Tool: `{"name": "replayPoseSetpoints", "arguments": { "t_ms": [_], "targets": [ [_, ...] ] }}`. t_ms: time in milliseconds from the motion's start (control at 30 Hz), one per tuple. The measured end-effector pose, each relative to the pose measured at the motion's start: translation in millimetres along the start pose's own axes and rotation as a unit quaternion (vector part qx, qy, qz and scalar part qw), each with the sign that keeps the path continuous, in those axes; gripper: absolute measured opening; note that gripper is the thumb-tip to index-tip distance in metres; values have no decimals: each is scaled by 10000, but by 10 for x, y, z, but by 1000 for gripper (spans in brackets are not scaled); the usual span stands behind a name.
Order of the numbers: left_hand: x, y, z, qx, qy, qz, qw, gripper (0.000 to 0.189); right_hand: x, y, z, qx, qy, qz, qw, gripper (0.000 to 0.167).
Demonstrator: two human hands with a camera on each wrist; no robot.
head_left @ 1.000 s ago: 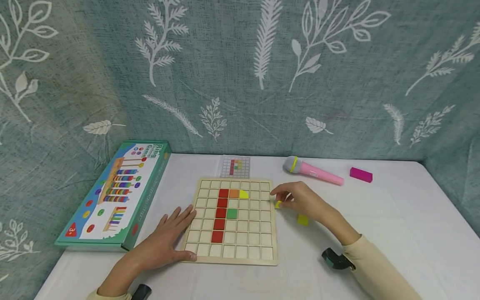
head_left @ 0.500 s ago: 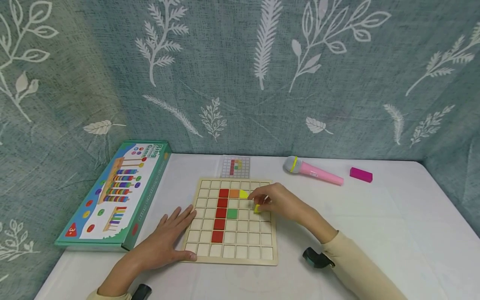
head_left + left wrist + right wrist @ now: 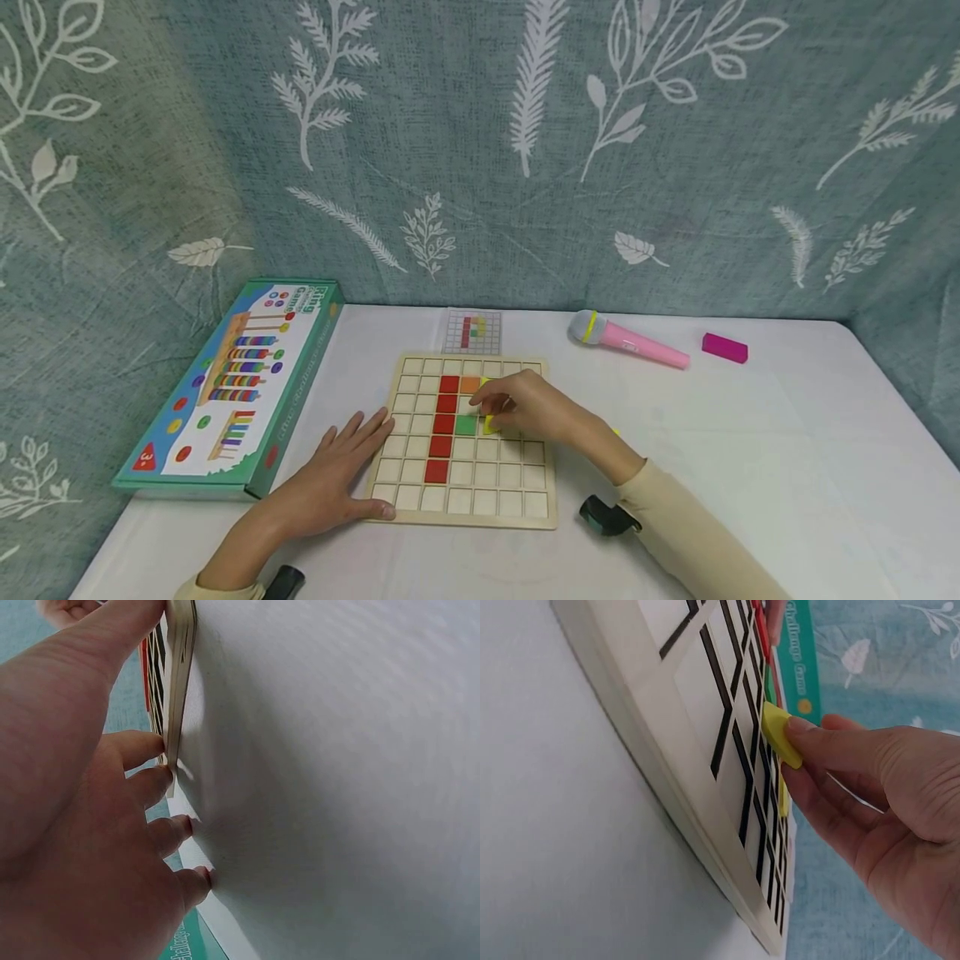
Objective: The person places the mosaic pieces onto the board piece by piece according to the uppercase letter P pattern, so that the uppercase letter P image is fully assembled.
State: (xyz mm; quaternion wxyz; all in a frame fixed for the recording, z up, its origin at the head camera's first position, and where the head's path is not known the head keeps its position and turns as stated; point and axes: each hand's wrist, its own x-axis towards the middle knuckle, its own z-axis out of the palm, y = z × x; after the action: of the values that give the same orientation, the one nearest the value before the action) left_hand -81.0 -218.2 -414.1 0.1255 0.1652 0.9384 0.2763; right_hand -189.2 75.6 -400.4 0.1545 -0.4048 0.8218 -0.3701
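A wooden grid board (image 3: 480, 523) lies on the white table. Several red squares (image 3: 440, 447) form a column in it, with an orange square (image 3: 469, 385), a green square (image 3: 465, 425) and a yellow piece (image 3: 485, 383) to their right. My left hand (image 3: 333, 467) rests along the board's left side, fingers spread, thumb at the lower edge. Between thumb and fingers, my right hand (image 3: 536, 408) pinches a yellow tile (image 3: 780, 735), tilted over the cell right of the green square. The hand partly covers the placed yellow piece. Another yellow piece (image 3: 617, 432) peeks out behind the right forearm.
A card with a coloured grid pattern (image 3: 472, 333) lies behind the board. At left is a green game box (image 3: 247, 392). A pink toy microphone (image 3: 637, 343) and a magenta block (image 3: 724, 347) lie at the back right, before a patterned curtain (image 3: 450, 150).
My right hand has carried the yellow tile leftward from the table beside the board to over the grid near the green square. The left hand stays on the board.
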Motion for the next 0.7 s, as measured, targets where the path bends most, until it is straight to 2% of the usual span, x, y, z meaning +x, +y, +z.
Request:
{"name": "replayPoseSetpoints", "arguments": {
  "t_ms": [700],
  "targets": [
    [2, -16, 8, -10, 4, 15, 10000, 111, 71, 38, 99, -89, 72, 20, 9999, 28]
  ]
}}
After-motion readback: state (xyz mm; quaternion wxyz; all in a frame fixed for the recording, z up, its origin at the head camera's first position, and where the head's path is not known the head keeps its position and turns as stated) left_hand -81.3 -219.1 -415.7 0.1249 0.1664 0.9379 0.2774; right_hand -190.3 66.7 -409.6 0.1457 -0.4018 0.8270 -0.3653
